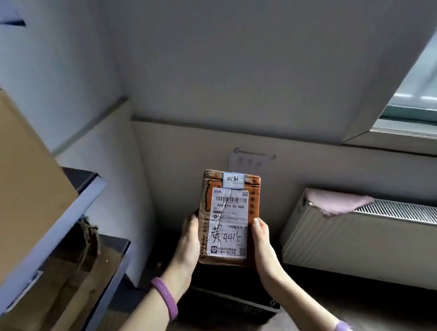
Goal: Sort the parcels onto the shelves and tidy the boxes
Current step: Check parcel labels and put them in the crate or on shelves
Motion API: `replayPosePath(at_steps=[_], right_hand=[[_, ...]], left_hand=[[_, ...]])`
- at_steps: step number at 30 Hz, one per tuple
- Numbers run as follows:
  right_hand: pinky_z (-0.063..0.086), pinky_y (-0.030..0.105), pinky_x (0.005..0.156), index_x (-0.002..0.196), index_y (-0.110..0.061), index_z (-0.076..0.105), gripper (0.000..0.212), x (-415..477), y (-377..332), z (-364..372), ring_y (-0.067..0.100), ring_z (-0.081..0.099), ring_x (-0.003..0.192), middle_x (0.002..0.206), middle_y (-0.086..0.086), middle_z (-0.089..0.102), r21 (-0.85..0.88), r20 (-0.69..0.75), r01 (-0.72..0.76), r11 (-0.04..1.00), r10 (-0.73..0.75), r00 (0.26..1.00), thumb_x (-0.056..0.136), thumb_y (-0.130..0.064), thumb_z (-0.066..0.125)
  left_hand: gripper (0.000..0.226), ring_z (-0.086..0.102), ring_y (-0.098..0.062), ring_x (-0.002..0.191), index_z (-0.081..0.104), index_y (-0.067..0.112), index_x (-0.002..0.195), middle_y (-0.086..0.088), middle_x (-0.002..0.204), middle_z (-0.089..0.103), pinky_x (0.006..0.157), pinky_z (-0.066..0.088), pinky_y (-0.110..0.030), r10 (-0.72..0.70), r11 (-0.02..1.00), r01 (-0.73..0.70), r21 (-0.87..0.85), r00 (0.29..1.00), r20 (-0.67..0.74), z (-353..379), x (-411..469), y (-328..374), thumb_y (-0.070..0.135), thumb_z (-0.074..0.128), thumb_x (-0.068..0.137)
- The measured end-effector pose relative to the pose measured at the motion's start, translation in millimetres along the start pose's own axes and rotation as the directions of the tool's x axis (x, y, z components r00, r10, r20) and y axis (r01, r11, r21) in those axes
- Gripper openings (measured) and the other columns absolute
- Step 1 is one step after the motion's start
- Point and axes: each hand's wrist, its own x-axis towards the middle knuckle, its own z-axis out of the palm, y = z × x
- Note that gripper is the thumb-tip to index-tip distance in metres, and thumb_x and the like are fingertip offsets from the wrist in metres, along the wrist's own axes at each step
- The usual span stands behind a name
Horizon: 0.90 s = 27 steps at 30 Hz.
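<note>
The parcel is a small brown box held upright in the air in front of the wall, label side toward the camera. A white shipping label covers most of its front, with barcodes, the printed number 862-E14-00-888 and a handwritten mark ending in 4415. A smaller blue-edged sticker sits above the label at the parcel's top edge.

The left hand grips the parcel's lower left edge, and its fingers are clamped on that side. The right hand grips the lower right edge, its fingers pressed against the side and the thumb on the front. A purple band circles the left wrist, and another purple band shows on the right wrist at the bottom of the view.

Below the parcel, behind the forearms, a black basket stands on the floor. Left of the parcel is a shelf unit with dark boards and pale edges; a big cardboard box sits on its upper board, and more brown packaging lies blurred on the board beneath. Right of the parcel a white radiator runs along the wall, with a pink cloth draped over its near end. Above and right of the parcel is a window. Just above the parcel a pale sheet is fixed to the wall; its writing is too faint to read.
</note>
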Motion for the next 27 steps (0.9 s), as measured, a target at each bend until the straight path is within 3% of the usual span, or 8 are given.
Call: replayPosePath(at_steps=[3,6,9,11,14,17,22,27], right_hand=[[0.046,0.002,0.072,0.137,-0.018,0.040,0.054,47.0,49.2,-8.3,-0.012,0.061,0.099,0.128,-0.005,0.058,-0.055,-0.013,-0.059,0.997,0.058,0.998,0.095,-0.051,0.033],[0.044,-0.001,0.069,0.135,-0.021,0.044,0.049,94.3,108.4,-21.8,-0.017,0.060,0.095,0.125,-0.011,0.058,-0.110,-0.024,-0.138,0.984,0.136,0.990,0.098,-0.050,0.030],[0.043,-0.002,0.070,0.138,-0.023,0.042,0.051,142.5,173.2,-36.6,-0.018,0.057,0.099,0.127,-0.014,0.054,-0.145,-0.002,-0.225,0.964,0.227,0.974,0.097,-0.051,0.030],[0.045,0.001,0.073,0.139,-0.024,0.040,0.057,176.0,219.6,-47.3,-0.015,0.058,0.103,0.129,-0.011,0.054,-0.136,0.013,-0.285,0.949,0.289,0.957,0.092,-0.054,0.031],[0.043,-0.002,0.070,0.141,-0.024,0.041,0.053,226.7,297.4,-60.4,-0.023,0.055,0.096,0.124,-0.017,0.055,-0.155,0.021,-0.349,0.924,0.356,0.934,0.095,-0.049,0.031],[0.037,-0.006,0.073,0.144,-0.032,0.038,0.053,265.0,368.5,-69.7,-0.034,0.047,0.094,0.122,-0.031,0.047,-0.184,0.008,-0.381,0.906,0.389,0.921,0.094,-0.050,0.032],[0.037,0.028,0.110,0.142,-0.035,0.044,0.045,311.2,481.7,-75.7,-0.004,0.051,0.122,0.134,-0.018,0.057,-0.194,-0.021,-0.467,0.863,0.472,0.881,0.100,-0.045,0.032],[0.038,0.041,0.112,0.139,-0.036,0.048,0.052,344.6,569.3,-71.5,0.009,0.054,0.125,0.131,-0.011,0.062,-0.171,-0.019,-0.546,0.820,0.551,0.834,0.094,-0.054,0.032]], left_hand=[[0.065,0.048,-0.006,0.125,0.039,0.028,0.144,0.007,0.143,0.049,0.103,0.034,-0.021,-0.070,0.997,0.070,-0.012,0.997,0.036,1.8,52.6,-41.0,0.063,0.016,0.094],[0.074,0.044,-0.001,0.126,0.038,0.037,0.143,0.020,0.139,0.047,0.105,0.031,-0.024,-0.157,0.988,0.157,-0.007,0.987,0.034,7.9,100.5,-91.7,0.075,0.022,0.081],[0.052,0.038,0.000,0.128,0.045,0.045,0.124,0.018,0.136,0.045,0.109,0.029,-0.025,-0.183,0.983,0.185,0.019,0.981,-0.066,16.3,152.0,-153.9,0.069,0.033,0.080],[0.031,0.036,0.003,0.122,0.046,0.049,0.115,0.013,0.135,0.041,0.106,0.026,-0.022,-0.214,0.974,0.221,0.043,0.969,-0.120,22.6,187.5,-199.3,0.059,0.033,0.088],[0.038,0.049,-0.006,0.121,0.048,0.047,0.122,0.009,0.132,0.050,0.103,0.041,-0.027,-0.315,0.945,0.324,0.042,0.939,-0.140,31.5,244.1,-266.6,0.057,0.031,0.090],[0.034,0.055,0.001,0.101,0.042,0.045,0.126,0.016,0.119,0.056,0.068,0.046,-0.005,-0.389,0.918,0.396,0.009,0.904,-0.177,37.8,293.4,-333.1,0.052,0.031,0.094],[0.036,0.060,-0.011,0.109,0.041,0.039,0.135,0.008,0.124,0.062,0.081,0.047,-0.025,-0.470,0.880,0.474,-0.027,0.862,-0.190,33.6,355.6,-442.7,0.042,0.041,0.099],[0.025,0.060,0.005,0.097,0.045,0.050,0.119,0.024,0.107,0.064,0.070,0.043,-0.016,-0.501,0.860,0.510,-0.002,0.843,-0.198,22.2,401.1,-517.3,0.054,0.040,0.095]])
